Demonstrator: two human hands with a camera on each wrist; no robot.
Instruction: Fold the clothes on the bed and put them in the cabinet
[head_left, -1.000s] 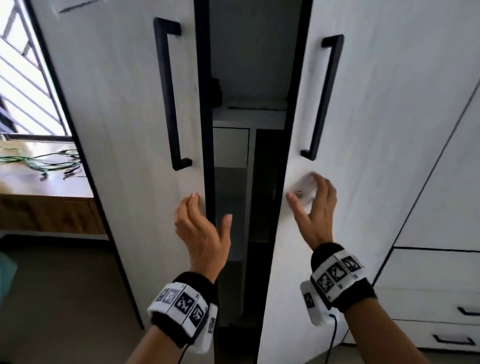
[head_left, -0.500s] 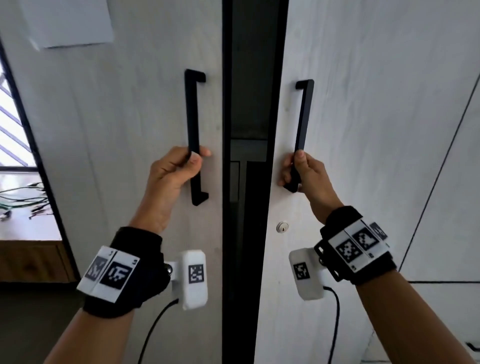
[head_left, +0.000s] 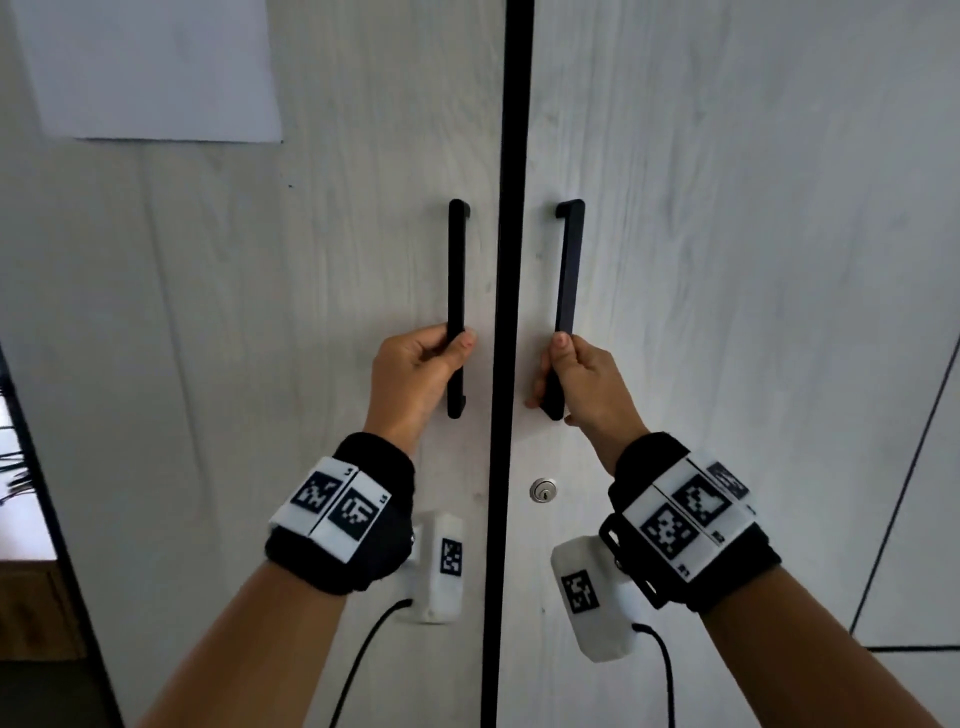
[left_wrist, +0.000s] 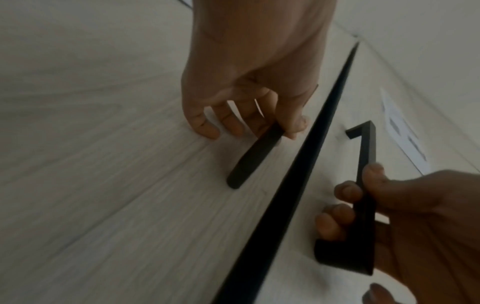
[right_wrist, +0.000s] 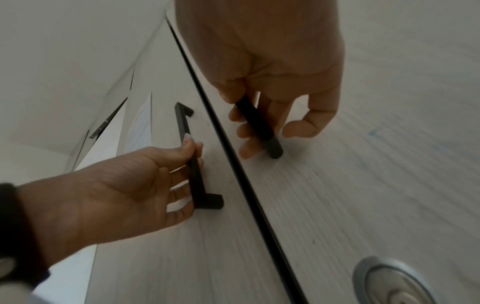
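Both cabinet doors stand nearly together, with only a thin dark gap (head_left: 511, 364) running top to bottom between them. The left hand (head_left: 415, 376) is wrapped round the lower part of the left door's black bar handle (head_left: 456, 270), thumb laid across the front of the bar and fingers curled behind it – the left wrist view shows the same handle (left_wrist: 255, 152) passing under those curled fingers (left_wrist: 205, 125). The right hand (head_left: 584, 382) grips the lower end of the right door's handle (head_left: 567, 270) in the same way, thumb up along the bar; in the right wrist view its fingers (right_wrist: 246, 133) hook behind the handle (right_wrist: 259, 127).

The pale wood-grain left door (head_left: 260, 364) carries a white sheet of paper (head_left: 150, 67) stuck near its top. On the right door (head_left: 727, 312), below the gripping hand and just beside the gap, sits a round silver lock (head_left: 543, 490). Each wrist wears a black band with white marker tiles and a small white camera box with a cable

No clothes show in any view – the cabinet's inside is hidden behind the doors
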